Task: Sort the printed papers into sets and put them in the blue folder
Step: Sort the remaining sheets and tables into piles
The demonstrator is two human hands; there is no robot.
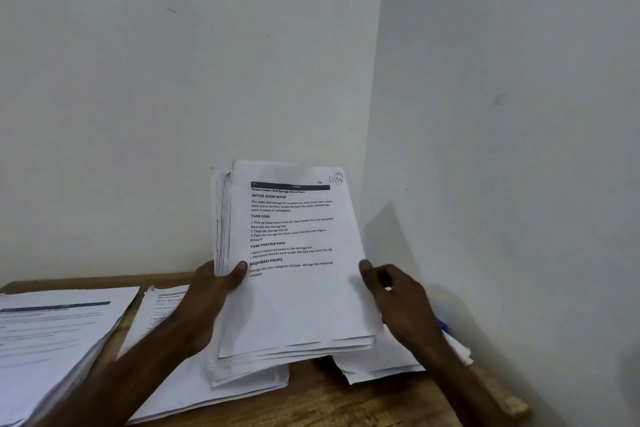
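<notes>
Sorting is in hand: the left grip (pixel 211 291) clasps the stack of printed papers (pixel 294 288) upright above the wooden surface (pixel 363 402), and the right grip (pixel 398 295) pinches its right edge. The next move likely calls for peeling the top sheet onto its matching pile (pixel 52 322).

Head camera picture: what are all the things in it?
table: one, brown wood, bottom.
walls: two, white, behind.
held stack: one, white printed sheets, raised at centre.
left pile: one, white, table's left side.
middle pile: one, white, below the held stack.
right pile: one, white, table's right side.
blue edge: one, blue, beside right pile; maybe the folder.
left hand: one, grips stack's left edge.
right hand: one, holds stack's right edge.
</notes>
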